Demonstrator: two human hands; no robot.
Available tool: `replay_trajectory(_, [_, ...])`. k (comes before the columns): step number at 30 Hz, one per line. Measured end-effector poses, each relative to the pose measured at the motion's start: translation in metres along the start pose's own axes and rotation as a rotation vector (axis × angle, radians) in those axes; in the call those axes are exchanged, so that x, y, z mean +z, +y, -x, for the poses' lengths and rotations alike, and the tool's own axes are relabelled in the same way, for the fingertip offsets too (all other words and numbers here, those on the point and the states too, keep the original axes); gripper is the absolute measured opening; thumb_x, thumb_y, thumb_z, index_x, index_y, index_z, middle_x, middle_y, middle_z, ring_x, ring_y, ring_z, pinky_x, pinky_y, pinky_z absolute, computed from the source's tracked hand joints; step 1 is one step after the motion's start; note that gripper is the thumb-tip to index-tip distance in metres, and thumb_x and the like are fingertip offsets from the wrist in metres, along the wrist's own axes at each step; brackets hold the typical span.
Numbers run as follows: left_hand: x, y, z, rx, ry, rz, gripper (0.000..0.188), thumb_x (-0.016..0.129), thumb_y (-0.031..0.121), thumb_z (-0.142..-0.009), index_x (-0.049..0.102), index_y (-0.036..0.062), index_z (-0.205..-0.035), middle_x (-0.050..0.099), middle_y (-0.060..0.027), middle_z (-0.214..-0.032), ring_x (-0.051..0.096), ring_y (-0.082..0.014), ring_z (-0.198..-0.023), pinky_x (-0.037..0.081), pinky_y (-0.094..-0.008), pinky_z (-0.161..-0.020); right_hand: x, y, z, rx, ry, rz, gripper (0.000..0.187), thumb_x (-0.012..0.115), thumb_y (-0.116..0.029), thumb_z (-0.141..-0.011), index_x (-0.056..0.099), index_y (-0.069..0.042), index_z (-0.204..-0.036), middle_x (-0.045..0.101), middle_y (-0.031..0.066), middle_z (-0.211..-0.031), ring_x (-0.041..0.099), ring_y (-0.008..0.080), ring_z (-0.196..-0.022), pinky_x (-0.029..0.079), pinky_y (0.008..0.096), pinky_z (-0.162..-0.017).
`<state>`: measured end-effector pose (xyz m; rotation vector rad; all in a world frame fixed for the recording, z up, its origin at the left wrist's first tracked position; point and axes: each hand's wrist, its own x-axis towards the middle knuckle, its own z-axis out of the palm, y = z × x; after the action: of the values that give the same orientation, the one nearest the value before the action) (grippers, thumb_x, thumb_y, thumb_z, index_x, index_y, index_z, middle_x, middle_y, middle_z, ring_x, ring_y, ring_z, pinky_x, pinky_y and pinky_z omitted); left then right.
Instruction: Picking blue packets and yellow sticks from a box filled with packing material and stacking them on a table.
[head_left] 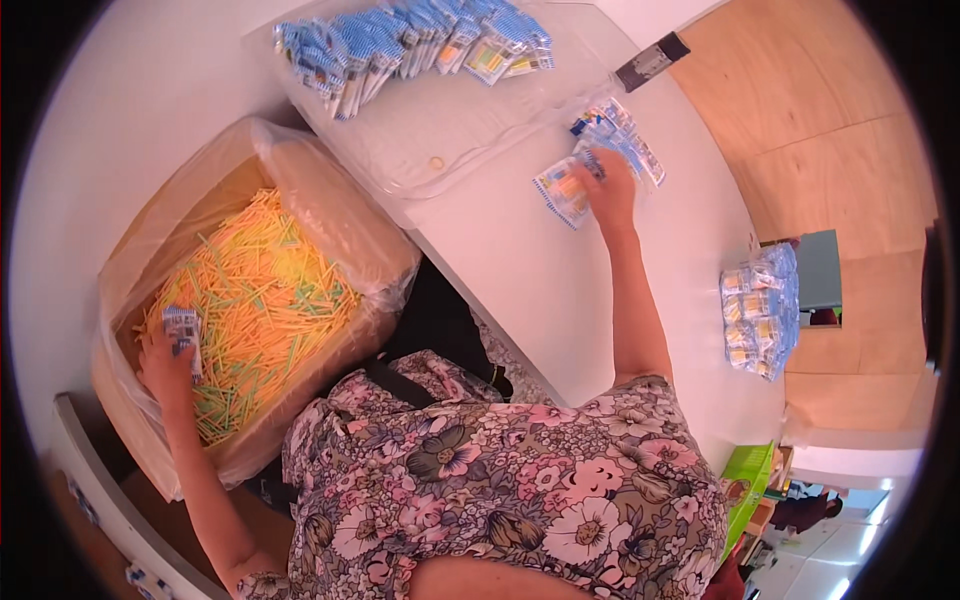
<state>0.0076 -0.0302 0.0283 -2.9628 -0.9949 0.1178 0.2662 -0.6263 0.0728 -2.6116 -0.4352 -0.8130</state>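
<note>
My left hand [163,364] reaches into a plastic-lined cardboard box [330,205] at the left. Its fingers are closed on a small blue-and-white packet [182,330], just above a heap of thin orange, yellow and green sticks [265,300]. Over the white table [500,250], my right hand [609,186] closes its fingers on the edge of a clear-and-blue packet [563,192] with orange contents. More such packets [622,138] lie just beyond that hand, partly overlapping. My fingertips on the right are partly hidden by the hand itself.
A clear plastic tray [400,165] stands at the back, with a row of blue packets [400,45] along its far side. A dark-ended strip [652,62] lies by the tray's right corner. Bundled packets [760,312] sit at the table's right edge, near a green container [742,490].
</note>
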Motion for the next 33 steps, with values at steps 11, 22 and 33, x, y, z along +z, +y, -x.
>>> replay_trajectory(11, [0.040, -0.021, -0.016, -0.066, 0.309, 0.459, 0.027, 0.074, 0.011, -0.067, 0.063, 0.0065, -0.091, 0.065, -0.0118, -0.077, 0.062, -0.0298, -0.074, 0.048, -0.0398, -0.067, -0.037, -0.233, 0.021, -0.649, 0.034, -0.546, 0.015, 0.064, 0.005, -0.077, 0.062, 0.004, -0.092, 0.064, 0.0174, -0.091, 0.061, 0.0257, -0.080, 0.049, 0.0326, -0.071])
replay_trajectory(22, [0.044, -0.030, -0.024, 0.199, 0.710, 0.531, 0.009, 0.064, 0.009, -0.077, 0.068, 0.0066, -0.085, 0.066, -0.0110, -0.085, 0.059, -0.0338, -0.081, 0.048, -0.0429, -0.074, 0.155, -0.404, 0.058, -1.013, -0.947, -0.508, 0.011, 0.061, -0.011, -0.078, 0.059, -0.001, -0.074, 0.058, 0.0144, -0.076, 0.058, 0.0317, -0.078, 0.046, 0.0406, -0.067])
replay_trajectory(33, [0.034, -0.029, -0.026, 0.150, 0.690, 0.782, 0.008, 0.063, 0.011, -0.080, 0.066, 0.0049, -0.084, 0.064, -0.0110, -0.076, 0.060, -0.0297, -0.078, 0.047, -0.0389, -0.070, 0.162, -0.409, 0.076, -1.107, -1.028, -0.267, 0.014, 0.053, -0.005, -0.075, 0.065, 0.003, -0.076, 0.062, 0.0228, -0.079, 0.063, 0.0338, -0.079, 0.051, 0.0406, -0.068])
